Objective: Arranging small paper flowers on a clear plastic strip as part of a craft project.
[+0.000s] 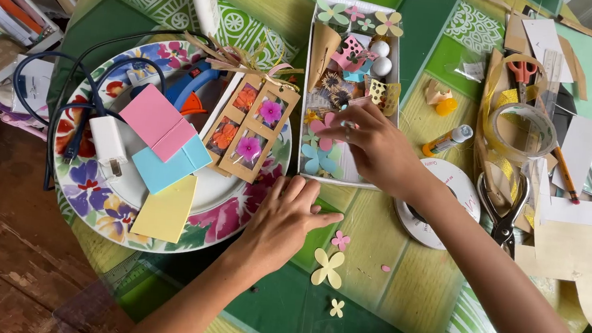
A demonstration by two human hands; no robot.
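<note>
Paper flowers (320, 146) fill the box (310, 89) under the right hand (376, 152), fingers pinching in; left hand (284, 219) rests flat beside the plate (235, 215).

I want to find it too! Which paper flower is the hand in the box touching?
Find the long white box right of the flowered plate. Near its lower end, the right hand reaches in, fingers on a pink paper flower. Just below it lies a blue flower; the touched one is pink.
</note>
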